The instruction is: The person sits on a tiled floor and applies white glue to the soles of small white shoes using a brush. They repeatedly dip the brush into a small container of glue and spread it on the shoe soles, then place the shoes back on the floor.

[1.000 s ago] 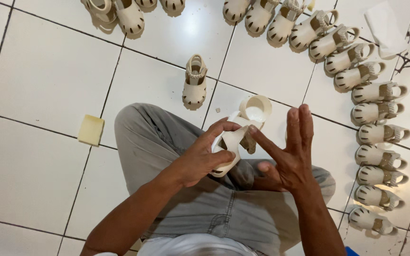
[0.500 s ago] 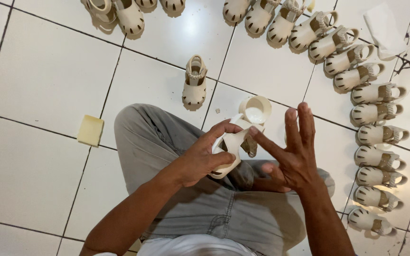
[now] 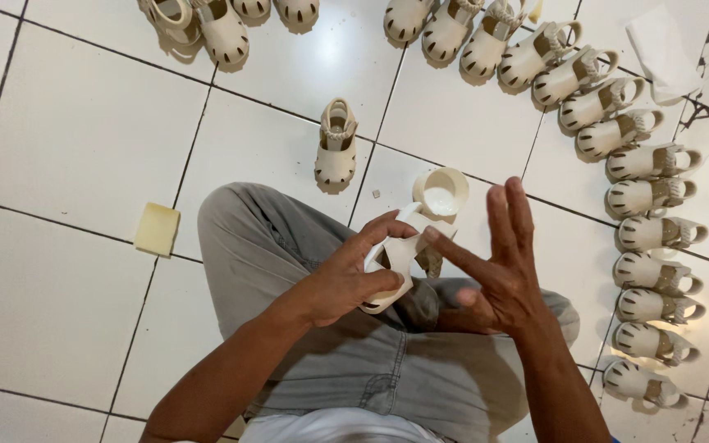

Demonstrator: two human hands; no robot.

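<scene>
Cup (image 3: 441, 193) of white liquid beside sandal (image 3: 391, 262)

**Open tiles on the left, shoes closing the top and right**

The floor (image 3: 67, 164) is free over a wide area on the left side; only a small yellow sponge (image 3: 157, 229) lies there, near the grey trouser knee (image 3: 248, 238). Straight ahead, a single shoe (image 3: 336, 148) and a white cup (image 3: 440, 194) stand in the way, with a narrow gap between them. A curved row of shoes (image 3: 642, 197) blocks the right side from top to bottom. More shoes (image 3: 223, 25) line the top edge, with a free opening between the two groups.
</scene>
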